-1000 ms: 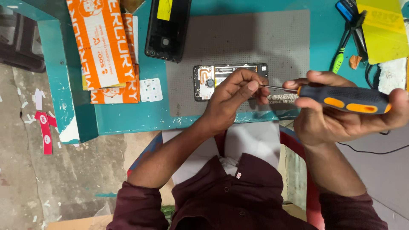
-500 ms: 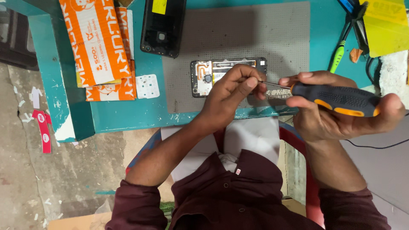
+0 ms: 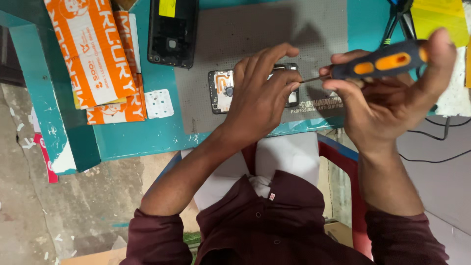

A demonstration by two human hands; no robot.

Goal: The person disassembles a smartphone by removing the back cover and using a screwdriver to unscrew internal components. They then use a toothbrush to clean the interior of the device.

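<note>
— What was the left hand [image 3: 260,95] doing at that moment?

— It lay over the opened phone [image 3: 223,91] on the grey mat [image 3: 235,29], fingers bent together and pressed down on the phone's right half, pinning it flat. The thumb and forefinger met at the phone's right edge. Whether they pinched anything small between them, I could not tell.

— And the right hand [image 3: 387,95]?

— It was closed around a screwdriver [image 3: 382,61] with a black and orange handle, the thumb laid along the far end. The shaft ran level from that grip towards the left hand, and its tip sat just beside the left fingertips, at the phone's right edge. The tip itself was too fine to see clearly.

— Where did the phone lie relative to the hands?

— Directly beneath the left palm, with only its left portion showing: a bare inner board with copper-coloured parts. It was well apart from the right hand's grip, at the other end of the shaft.

— Anything else nearby?

— A black phone back shell [image 3: 172,32] lay beyond the left hand, up and to its left. Orange and white boxes [image 3: 98,59] sat further left on the teal table [image 3: 137,137], with a small white pad [image 3: 159,103] beside them. Tweezers [image 3: 395,24] and a yellow sheet [image 3: 439,19] lay beyond the right hand.
</note>
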